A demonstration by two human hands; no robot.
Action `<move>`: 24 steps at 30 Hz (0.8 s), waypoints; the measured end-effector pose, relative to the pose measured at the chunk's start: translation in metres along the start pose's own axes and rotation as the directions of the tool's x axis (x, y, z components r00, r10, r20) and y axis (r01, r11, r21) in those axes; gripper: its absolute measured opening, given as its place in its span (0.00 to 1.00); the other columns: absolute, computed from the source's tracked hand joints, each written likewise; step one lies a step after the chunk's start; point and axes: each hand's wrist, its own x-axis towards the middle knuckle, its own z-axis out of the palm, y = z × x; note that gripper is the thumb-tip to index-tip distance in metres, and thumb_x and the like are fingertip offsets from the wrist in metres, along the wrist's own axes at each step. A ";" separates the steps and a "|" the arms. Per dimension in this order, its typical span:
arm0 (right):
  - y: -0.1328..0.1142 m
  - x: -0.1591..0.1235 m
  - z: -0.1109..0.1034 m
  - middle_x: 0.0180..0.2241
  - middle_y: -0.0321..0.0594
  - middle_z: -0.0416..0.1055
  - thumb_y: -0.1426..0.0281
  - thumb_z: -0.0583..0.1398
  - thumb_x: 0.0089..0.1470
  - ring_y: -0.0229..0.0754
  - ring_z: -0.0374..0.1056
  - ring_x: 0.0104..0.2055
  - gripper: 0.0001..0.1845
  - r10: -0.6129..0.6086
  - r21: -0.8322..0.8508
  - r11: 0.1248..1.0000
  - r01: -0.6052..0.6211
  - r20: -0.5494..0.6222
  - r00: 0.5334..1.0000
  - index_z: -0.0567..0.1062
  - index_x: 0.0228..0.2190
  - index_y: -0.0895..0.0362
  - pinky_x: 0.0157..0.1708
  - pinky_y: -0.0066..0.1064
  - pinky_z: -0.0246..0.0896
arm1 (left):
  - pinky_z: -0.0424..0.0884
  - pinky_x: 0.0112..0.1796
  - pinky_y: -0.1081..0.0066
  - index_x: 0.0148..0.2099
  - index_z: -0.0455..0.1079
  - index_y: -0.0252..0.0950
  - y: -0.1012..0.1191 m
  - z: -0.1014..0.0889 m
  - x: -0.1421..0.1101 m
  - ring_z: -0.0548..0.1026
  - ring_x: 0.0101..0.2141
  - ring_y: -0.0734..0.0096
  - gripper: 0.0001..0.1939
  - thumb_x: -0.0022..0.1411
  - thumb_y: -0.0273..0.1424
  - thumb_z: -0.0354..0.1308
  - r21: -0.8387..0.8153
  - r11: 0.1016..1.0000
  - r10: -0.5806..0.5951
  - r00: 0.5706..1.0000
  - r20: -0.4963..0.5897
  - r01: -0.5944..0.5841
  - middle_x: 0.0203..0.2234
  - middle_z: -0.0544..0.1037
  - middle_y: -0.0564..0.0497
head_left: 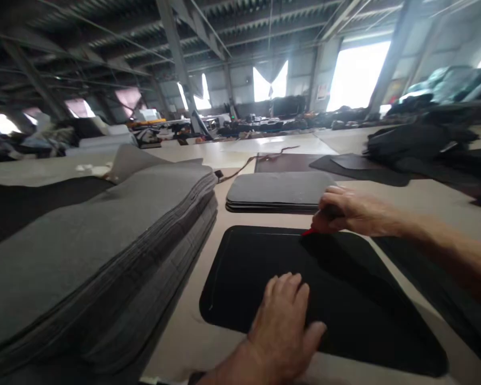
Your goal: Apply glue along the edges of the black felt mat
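Observation:
A black panel (260, 272) with rounded corners lies flat on the table in front of me. My left hand (280, 326) rests on its near part, palm down with the fingers stretched out. At its far edge, my right hand (334, 211) is closed around a red-tipped tool (308, 231), most of which the fingers hide. The red tip touches the panel. A thin pale line runs along the far edge up to that tip, and another runs down the left side. Just beyond the right hand lies a stack of grey rounded panels (274, 188).
A thick pile of grey sheets (144, 214) fills the left of the table (176, 342). Dark sheets (364, 167) and a bunched dark heap (417, 144) lie at the back right. A thin brown strip (248, 161) trails behind the stack. More dark material lies along the right.

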 end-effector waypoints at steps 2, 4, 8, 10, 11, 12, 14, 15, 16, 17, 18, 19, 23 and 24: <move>0.010 -0.024 -0.007 0.39 0.39 0.67 0.64 0.63 0.50 0.49 0.64 0.42 0.12 0.054 0.021 0.998 -0.054 -0.004 0.999 0.72 0.38 0.53 0.38 0.37 0.58 | 0.52 0.68 0.48 0.66 0.62 0.37 -0.002 0.002 0.000 0.57 0.67 0.52 0.30 0.68 0.47 0.52 0.032 0.999 -0.035 0.999 -0.033 0.036 0.67 0.62 0.43; 0.019 -0.046 -0.013 0.38 0.39 0.66 0.62 0.63 0.51 0.48 0.64 0.41 0.12 0.093 0.059 0.994 -0.093 -0.007 0.996 0.73 0.37 0.54 0.38 0.36 0.58 | 0.54 0.67 0.50 0.65 0.63 0.35 -0.002 0.001 0.002 0.59 0.66 0.53 0.27 0.68 0.41 0.52 0.059 0.996 -0.059 0.997 -0.044 0.062 0.65 0.64 0.42; 0.037 -0.081 -0.018 0.37 0.40 0.66 0.61 0.64 0.53 0.47 0.64 0.39 0.12 0.185 0.048 0.982 -0.184 -0.024 0.982 0.73 0.37 0.54 0.37 0.36 0.58 | 0.58 0.66 0.52 0.63 0.66 0.35 0.003 -0.014 0.003 0.61 0.64 0.54 0.23 0.68 0.35 0.51 0.093 0.992 -0.083 0.996 0.021 0.081 0.64 0.66 0.42; 0.044 -0.094 -0.019 0.38 0.41 0.66 0.61 0.64 0.53 0.47 0.64 0.39 0.13 0.228 0.028 0.974 -0.227 -0.041 0.973 0.73 0.37 0.55 0.36 0.36 0.58 | 0.61 0.64 0.53 0.61 0.68 0.37 0.004 -0.028 0.004 0.63 0.63 0.55 0.23 0.67 0.36 0.53 0.126 0.988 -0.102 0.992 0.078 0.092 0.63 0.67 0.44; 0.046 -0.099 -0.020 0.38 0.42 0.66 0.61 0.64 0.54 0.47 0.65 0.39 0.13 0.245 0.026 0.969 -0.244 -0.045 0.968 0.73 0.37 0.55 0.36 0.36 0.58 | 0.62 0.63 0.53 0.61 0.69 0.38 0.004 -0.037 0.005 0.64 0.63 0.54 0.22 0.67 0.36 0.53 0.156 0.983 -0.117 0.988 0.103 0.100 0.63 0.68 0.44; 0.047 -0.104 -0.022 0.38 0.42 0.67 0.61 0.63 0.55 0.47 0.65 0.39 0.12 0.257 0.030 0.966 -0.256 -0.042 0.965 0.73 0.38 0.56 0.37 0.37 0.58 | 0.64 0.61 0.53 0.60 0.70 0.38 0.001 -0.045 0.008 0.65 0.62 0.54 0.21 0.67 0.37 0.54 0.197 0.974 -0.139 0.983 0.121 0.114 0.62 0.69 0.44; 0.045 -0.112 -0.025 0.39 0.44 0.66 0.63 0.62 0.56 0.48 0.65 0.40 0.11 0.273 0.039 0.962 -0.271 -0.046 0.961 0.72 0.38 0.57 0.37 0.38 0.59 | 0.66 0.59 0.56 0.58 0.71 0.39 -0.008 -0.061 0.015 0.67 0.59 0.54 0.20 0.67 0.39 0.53 0.310 0.940 -0.187 0.976 0.114 0.144 0.60 0.71 0.44; 0.044 -0.116 -0.026 0.39 0.45 0.66 0.64 0.62 0.57 0.48 0.65 0.40 0.10 0.274 0.045 0.961 -0.272 -0.051 0.960 0.72 0.38 0.57 0.38 0.38 0.59 | 0.67 0.59 0.57 0.57 0.71 0.39 -0.015 -0.068 0.020 0.68 0.59 0.54 0.20 0.67 0.39 0.53 0.366 0.916 -0.210 0.973 0.091 0.163 0.60 0.71 0.44; 0.043 -0.118 -0.026 0.39 0.46 0.66 0.65 0.61 0.58 0.48 0.65 0.40 0.09 0.273 0.049 0.962 -0.270 -0.056 0.961 0.72 0.38 0.57 0.38 0.38 0.59 | 0.66 0.58 0.58 0.57 0.71 0.38 -0.023 -0.074 0.026 0.69 0.58 0.54 0.19 0.68 0.39 0.52 0.413 0.892 -0.231 0.971 0.063 0.186 0.59 0.71 0.44; 0.043 -0.120 -0.027 0.40 0.46 0.66 0.66 0.61 0.59 0.48 0.65 0.40 0.08 0.272 0.049 0.962 -0.269 -0.064 0.960 0.72 0.38 0.57 0.38 0.38 0.59 | 0.66 0.58 0.58 0.57 0.71 0.37 -0.031 -0.080 0.031 0.69 0.58 0.53 0.20 0.67 0.38 0.52 0.448 0.870 -0.247 0.968 0.035 0.206 0.59 0.71 0.43; 0.042 -0.122 -0.026 0.40 0.47 0.66 0.66 0.60 0.59 0.48 0.65 0.40 0.08 0.275 0.047 0.961 -0.272 -0.072 0.959 0.72 0.38 0.58 0.38 0.38 0.60 | 0.66 0.58 0.57 0.57 0.71 0.36 -0.040 -0.084 0.037 0.68 0.58 0.52 0.20 0.67 0.39 0.53 0.470 0.854 -0.259 0.966 0.016 0.221 0.58 0.71 0.41; 0.043 -0.123 -0.025 0.40 0.47 0.66 0.67 0.60 0.58 0.48 0.65 0.40 0.08 0.279 0.045 0.960 -0.277 -0.071 0.958 0.72 0.39 0.57 0.38 0.38 0.60 | 0.66 0.58 0.57 0.56 0.71 0.34 -0.048 -0.087 0.042 0.69 0.57 0.50 0.21 0.66 0.40 0.54 0.482 0.845 -0.271 0.962 0.008 0.234 0.58 0.72 0.40; 0.043 -0.127 -0.025 0.41 0.48 0.66 0.65 0.62 0.56 0.49 0.66 0.40 0.12 0.332 0.054 0.943 -0.330 -0.055 0.942 0.71 0.40 0.58 0.39 0.39 0.62 | 0.68 0.55 0.60 0.52 0.74 0.34 -0.071 -0.093 0.055 0.72 0.53 0.51 0.26 0.63 0.49 0.56 0.496 0.833 -0.302 0.953 0.041 0.243 0.52 0.75 0.39; 0.042 -0.128 -0.027 0.41 0.48 0.67 0.66 0.62 0.55 0.49 0.66 0.40 0.12 0.352 0.075 0.934 -0.348 -0.041 0.935 0.71 0.40 0.59 0.39 0.39 0.62 | 0.68 0.55 0.60 0.52 0.74 0.34 -0.075 -0.094 0.056 0.72 0.53 0.51 0.27 0.62 0.51 0.56 0.500 0.833 -0.303 0.952 0.049 0.239 0.51 0.75 0.40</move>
